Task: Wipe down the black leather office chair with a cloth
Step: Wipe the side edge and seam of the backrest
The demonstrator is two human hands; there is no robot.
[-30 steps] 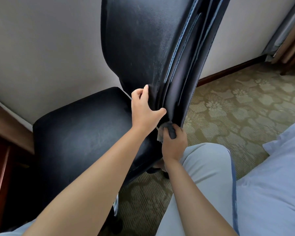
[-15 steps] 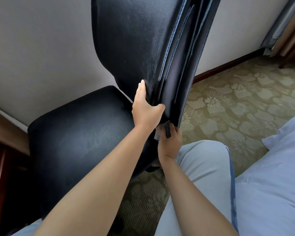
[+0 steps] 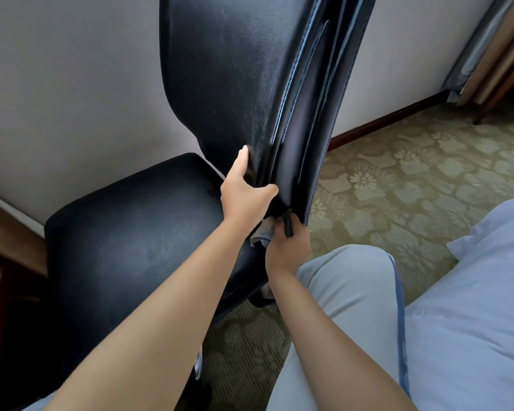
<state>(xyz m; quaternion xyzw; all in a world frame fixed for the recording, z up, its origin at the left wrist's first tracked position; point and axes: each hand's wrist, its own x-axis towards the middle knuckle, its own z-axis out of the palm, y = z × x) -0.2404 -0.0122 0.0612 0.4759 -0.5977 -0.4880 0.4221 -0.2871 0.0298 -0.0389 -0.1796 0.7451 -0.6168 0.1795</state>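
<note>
The black leather office chair [image 3: 125, 250] stands sideways in front of me, its tall backrest [image 3: 235, 78] rising at centre and its seat at lower left. My left hand [image 3: 245, 192] grips the near edge of the backrest low down, thumb on the back side and fingers on the front. Just below it, my right hand [image 3: 285, 244] holds a grey cloth [image 3: 263, 231] against the bottom of the backrest's rear edge, where it meets the seat. The cloth is mostly hidden by the two hands.
A pale wall runs behind the chair, with a dark wooden baseboard [image 3: 383, 123]. Patterned green carpet [image 3: 398, 179] spreads to the right. My knee in light trousers [image 3: 347, 280] is beside the chair, and a white bed sheet [image 3: 472, 307] fills the lower right. Dark wooden furniture [image 3: 0, 262] stands at left.
My left hand's fingers have straightened along the backrest's front. My right hand with the cloth has shifted slightly along the lower edge. The chair sits a little further left in view.
</note>
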